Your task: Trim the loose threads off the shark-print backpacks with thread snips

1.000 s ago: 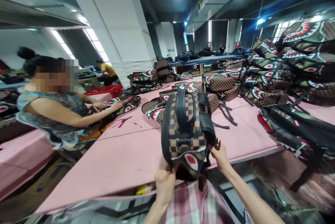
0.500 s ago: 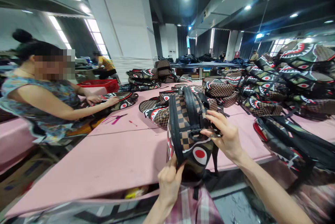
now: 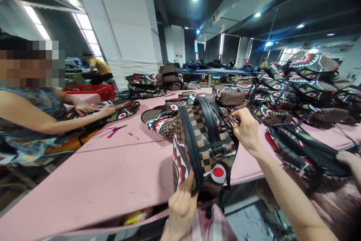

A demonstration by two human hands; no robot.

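Note:
A brown-checked backpack (image 3: 201, 147) with a shark-mouth print and red eye stands upright at the near edge of the pink table (image 3: 113, 173). My left hand (image 3: 182, 205) grips its bottom left corner. My right hand (image 3: 246, 130) pinches something small at its upper right side, by the black straps; what it pinches is too small to tell.
To the left, a seated person's hands (image 3: 96, 109) rest on another backpack (image 3: 121, 107). Pink scissors (image 3: 111, 132) lie on the table. Several shark-print backpacks are piled at the right (image 3: 304, 83) and behind (image 3: 158, 120). Another hand (image 3: 349, 160) shows at the right edge.
My right hand rose from the backpack's lower right side to its upper right, along the strap. The backpack turned, so its left side with the shark teeth now shows. My view shifted right.

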